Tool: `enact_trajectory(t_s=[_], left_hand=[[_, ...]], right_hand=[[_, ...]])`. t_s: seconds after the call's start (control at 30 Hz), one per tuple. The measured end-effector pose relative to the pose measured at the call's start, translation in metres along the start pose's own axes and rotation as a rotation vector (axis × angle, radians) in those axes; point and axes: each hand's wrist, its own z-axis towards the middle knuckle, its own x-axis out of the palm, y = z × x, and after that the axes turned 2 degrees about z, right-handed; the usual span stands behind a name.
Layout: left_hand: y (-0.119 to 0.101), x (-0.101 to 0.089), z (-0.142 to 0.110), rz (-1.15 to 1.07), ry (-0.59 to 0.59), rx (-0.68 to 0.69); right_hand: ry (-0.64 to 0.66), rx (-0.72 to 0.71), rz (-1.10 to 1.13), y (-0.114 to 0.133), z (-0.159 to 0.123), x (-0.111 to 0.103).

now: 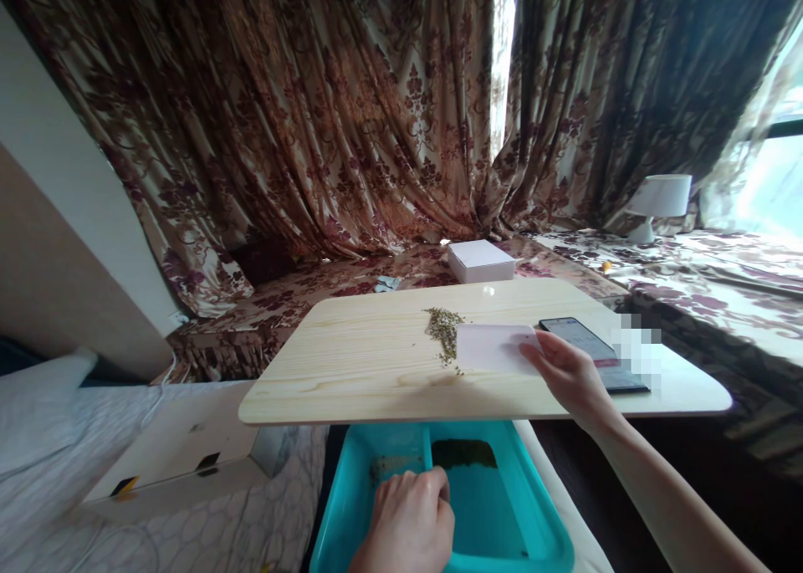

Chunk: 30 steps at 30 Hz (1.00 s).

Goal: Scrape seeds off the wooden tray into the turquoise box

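One thin white rectangular card [489, 347], pinched between the right hand's [570, 379] thumb and fingers, and one heap of small greenish-brown grains [444, 330] appear at a pale wooden desk [351, 347] before floral curtains [301, 121]. The card's long axis runs left to right, free end at the heap. The left hand [411, 514], curled, contents indiscernible, is over one turquoise two-compartment plastic tray [483, 510].

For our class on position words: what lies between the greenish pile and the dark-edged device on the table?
In the head view, the white card and the right hand holding it lie between the greenish pile and the dark-edged device.
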Motion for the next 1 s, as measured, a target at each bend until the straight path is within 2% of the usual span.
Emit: enact_trajectory(t_s=[0.33,0.6,0.77,1.0], left_hand=[[0.001,0.002,0.001,-0.006,-0.021,0.009],[0.001,0.002,0.000,-0.011,-0.023,0.004],[0.003,0.004,0.000,-0.019,-0.038,0.012],[0.002,0.004,0.000,-0.019,-0.041,0.016]], right_hand=[[-0.020,0.018,-0.010,0.000,-0.003,-0.003],[0.018,0.000,-0.004,0.001,-0.006,0.000],[-0.014,-0.006,0.004,-0.004,-0.001,0.003],[0.036,0.000,-0.001,-0.010,0.002,0.010]])
